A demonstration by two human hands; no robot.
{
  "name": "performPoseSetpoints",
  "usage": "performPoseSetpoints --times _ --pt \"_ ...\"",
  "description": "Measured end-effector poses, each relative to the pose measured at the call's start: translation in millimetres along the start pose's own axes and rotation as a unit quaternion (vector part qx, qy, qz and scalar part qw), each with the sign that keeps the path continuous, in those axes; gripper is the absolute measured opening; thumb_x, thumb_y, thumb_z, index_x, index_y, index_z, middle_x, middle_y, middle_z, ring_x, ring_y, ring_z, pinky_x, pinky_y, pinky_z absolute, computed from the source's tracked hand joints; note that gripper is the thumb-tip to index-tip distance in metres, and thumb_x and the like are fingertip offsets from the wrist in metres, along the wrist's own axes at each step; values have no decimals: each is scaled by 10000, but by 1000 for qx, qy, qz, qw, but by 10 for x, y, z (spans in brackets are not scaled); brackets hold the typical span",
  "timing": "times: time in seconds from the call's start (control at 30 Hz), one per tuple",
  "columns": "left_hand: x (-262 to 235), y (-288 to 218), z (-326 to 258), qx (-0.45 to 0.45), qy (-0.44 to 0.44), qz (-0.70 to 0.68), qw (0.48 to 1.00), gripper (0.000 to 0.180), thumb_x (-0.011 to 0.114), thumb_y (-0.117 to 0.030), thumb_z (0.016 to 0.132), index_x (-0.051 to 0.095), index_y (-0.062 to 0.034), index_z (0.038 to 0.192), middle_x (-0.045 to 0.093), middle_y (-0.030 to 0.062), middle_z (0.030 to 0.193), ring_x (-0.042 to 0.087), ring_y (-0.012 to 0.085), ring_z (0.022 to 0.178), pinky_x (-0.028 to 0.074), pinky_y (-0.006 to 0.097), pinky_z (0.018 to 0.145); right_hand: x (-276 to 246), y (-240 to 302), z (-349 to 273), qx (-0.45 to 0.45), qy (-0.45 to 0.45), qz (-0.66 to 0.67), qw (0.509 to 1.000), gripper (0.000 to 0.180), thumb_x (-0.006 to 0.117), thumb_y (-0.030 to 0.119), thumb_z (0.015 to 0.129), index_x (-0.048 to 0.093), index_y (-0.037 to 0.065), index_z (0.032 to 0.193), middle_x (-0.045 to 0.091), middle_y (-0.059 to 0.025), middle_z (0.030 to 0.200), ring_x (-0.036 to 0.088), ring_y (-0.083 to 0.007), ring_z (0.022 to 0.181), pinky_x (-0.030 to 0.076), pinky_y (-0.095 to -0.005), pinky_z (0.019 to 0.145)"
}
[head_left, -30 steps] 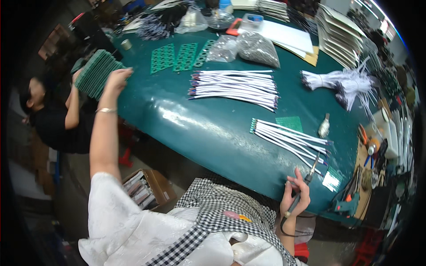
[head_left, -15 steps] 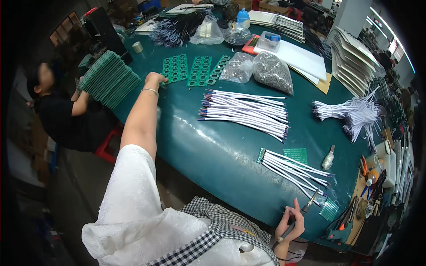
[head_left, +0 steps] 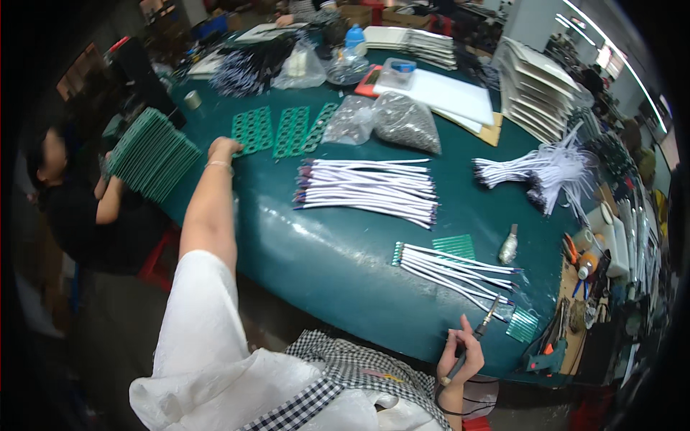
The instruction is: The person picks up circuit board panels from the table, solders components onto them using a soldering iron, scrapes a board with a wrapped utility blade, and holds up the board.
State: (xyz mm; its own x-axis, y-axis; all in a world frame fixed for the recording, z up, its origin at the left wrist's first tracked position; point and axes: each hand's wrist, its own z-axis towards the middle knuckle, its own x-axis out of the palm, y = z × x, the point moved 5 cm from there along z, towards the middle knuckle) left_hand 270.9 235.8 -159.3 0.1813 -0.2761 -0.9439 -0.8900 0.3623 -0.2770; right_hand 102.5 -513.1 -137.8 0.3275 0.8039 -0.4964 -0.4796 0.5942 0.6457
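Note:
My left arm stretches far out to the left, and my left hand [head_left: 225,149] has its fingers closed at the near corner of a green circuit board panel [head_left: 251,129]. Two similar green panels [head_left: 290,132] lie just right of it. At the lower right, my right hand [head_left: 461,355] grips a soldering iron [head_left: 477,334] with its tip pointing up and away. Close to the tip are white cables [head_left: 460,276], joined at their left ends to a narrow green board strip [head_left: 397,253]. A small green board [head_left: 522,326] lies right of the iron.
A bundle of white cables [head_left: 366,190] lies mid-table; more cables [head_left: 539,172] are heaped at right. Bags of small parts [head_left: 407,122] stand behind. Tools and a glue gun [head_left: 546,357] line the right edge. At left, a seated co-worker [head_left: 72,194] is beside stacked green boards [head_left: 152,154].
The whole view has shifted, so the table appears further left. My left hand stays at the panel's corner. My right hand keeps hold of the soldering iron, nearly still beside the cables.

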Motion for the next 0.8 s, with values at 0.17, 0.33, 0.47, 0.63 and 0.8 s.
performPoseSetpoints --times 0.17,0.33,0.47,0.63,0.8 --pt "-11 174 55 -107 187 -333 918 228 667 -272 875 589 -112 732 336 -33 497 249 110 358 208 284 359 -18 27 16 0 2 -13 1000 160 693 -62 769 605 12 880 706 -254 979 650 -259 631 508 -306 601" --pt "-346 248 -534 -95 235 -586 769 228 589 -241 977 612 -78 819 282 -90 490 199 21 373 130 194 356 -68 45 -15 -42 -15 5 999 139 692 -65 762 612 3 853 706 -256 953 622 -244 583 516 -307 616" --pt "-455 97 -1276 69 274 -700 656 104 585 -151 970 594 -67 910 445 -52 626 242 11 389 168 176 351 -112 -27 -59 29 -25 39 998 132 696 -63 768 617 3 851 714 -243 953 655 -193 629 517 -287 615" --pt "-212 -590 -3338 227 398 -626 630 112 564 -69 960 574 -79 1071 627 57 828 314 2 420 208 146 363 -177 -78 -25 144 -30 192 970 186 666 -41 839 584 -10 1004 664 -270 1129 711 -205 821 561 -265 675" --pt "247 -640 -4716 191 568 -583 548 167 576 -42 953 584 -26 1119 658 101 855 459 17 530 269 144 399 -182 244 260 127 -31 360 924 439 695 104 884 490 -33 1247 604 -274 1235 665 -271 1010 578 -286 721"
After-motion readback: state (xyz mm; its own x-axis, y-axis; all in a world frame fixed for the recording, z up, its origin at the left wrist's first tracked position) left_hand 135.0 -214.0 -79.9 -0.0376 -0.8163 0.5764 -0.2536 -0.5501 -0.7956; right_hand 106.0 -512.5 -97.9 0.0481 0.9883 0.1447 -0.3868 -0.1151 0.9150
